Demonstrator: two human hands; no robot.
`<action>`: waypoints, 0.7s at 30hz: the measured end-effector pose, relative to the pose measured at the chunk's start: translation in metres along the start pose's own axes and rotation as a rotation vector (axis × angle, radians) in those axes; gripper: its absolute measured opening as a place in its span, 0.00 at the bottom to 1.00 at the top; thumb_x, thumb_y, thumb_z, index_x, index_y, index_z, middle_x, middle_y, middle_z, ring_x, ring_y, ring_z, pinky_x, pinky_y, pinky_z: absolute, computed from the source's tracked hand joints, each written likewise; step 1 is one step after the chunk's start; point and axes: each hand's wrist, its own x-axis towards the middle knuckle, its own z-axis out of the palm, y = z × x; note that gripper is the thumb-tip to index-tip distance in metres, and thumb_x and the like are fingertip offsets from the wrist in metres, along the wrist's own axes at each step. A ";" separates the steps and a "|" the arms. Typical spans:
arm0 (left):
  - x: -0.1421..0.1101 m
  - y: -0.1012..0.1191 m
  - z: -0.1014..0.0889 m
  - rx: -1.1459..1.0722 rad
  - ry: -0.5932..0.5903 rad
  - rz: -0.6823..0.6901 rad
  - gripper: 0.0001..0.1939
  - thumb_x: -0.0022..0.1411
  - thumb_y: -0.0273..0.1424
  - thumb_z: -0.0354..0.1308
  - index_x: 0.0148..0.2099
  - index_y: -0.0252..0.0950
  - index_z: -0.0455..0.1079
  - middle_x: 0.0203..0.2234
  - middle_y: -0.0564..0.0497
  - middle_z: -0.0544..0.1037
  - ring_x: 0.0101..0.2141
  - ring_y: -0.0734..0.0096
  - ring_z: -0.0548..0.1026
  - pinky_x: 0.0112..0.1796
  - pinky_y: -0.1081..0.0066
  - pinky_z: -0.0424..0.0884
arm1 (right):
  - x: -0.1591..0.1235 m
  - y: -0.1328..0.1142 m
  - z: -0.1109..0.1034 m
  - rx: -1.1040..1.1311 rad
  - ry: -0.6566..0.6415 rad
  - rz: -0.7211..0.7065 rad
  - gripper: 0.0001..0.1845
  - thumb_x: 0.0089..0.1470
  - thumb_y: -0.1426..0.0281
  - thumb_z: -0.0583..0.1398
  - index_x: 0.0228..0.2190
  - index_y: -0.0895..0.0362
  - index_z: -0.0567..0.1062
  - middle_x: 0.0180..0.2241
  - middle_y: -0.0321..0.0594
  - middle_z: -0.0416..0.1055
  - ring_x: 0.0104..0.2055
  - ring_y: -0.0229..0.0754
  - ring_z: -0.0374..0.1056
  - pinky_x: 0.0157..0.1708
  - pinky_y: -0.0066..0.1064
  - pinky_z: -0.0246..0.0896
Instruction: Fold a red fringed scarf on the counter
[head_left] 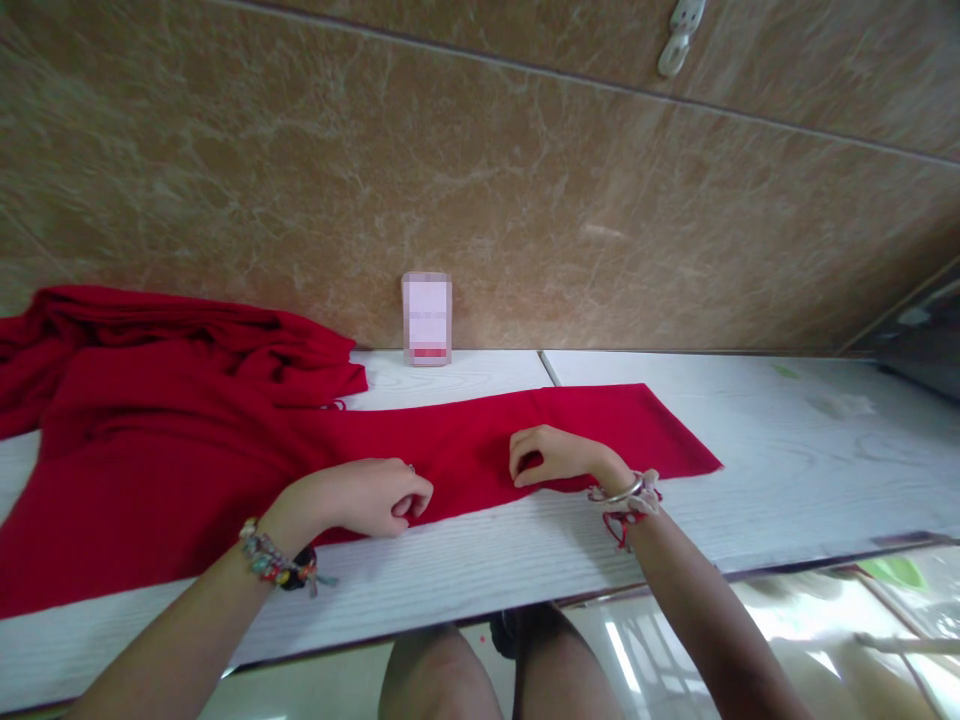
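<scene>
A long red piece of fabric (480, 440) lies spread over the white table, narrowing to a slanted end on the right. My left hand (379, 497) rests at its near edge, fingers curled and thumb pressed in, pinching the red fabric. Farther right, my right hand (551, 455) is also closed, fingertips and thumb drawn together on the fabric just inside the near edge. How much cloth sits between the fingertips is hidden. On the left the fabric widens into a broad flat part, with a bunched red heap (202, 330) behind it.
A phone (427, 318) with a blurred screen leans against the brown marbled wall (480, 180) behind the fabric. The white table (787, 450) has a seam near its middle. A white power socket (681, 38) hangs high on the wall. A dark object (922, 345) stands at the far right.
</scene>
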 end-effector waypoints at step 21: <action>0.042 -0.005 0.028 0.015 0.288 -0.487 0.38 0.57 0.52 0.43 0.64 0.39 0.42 0.63 0.42 0.39 0.60 0.42 0.37 0.52 0.38 0.43 | 0.013 -0.011 0.028 -0.427 0.051 0.293 0.42 0.50 0.48 0.53 0.59 0.57 0.50 0.62 0.50 0.42 0.64 0.56 0.33 0.57 0.58 0.29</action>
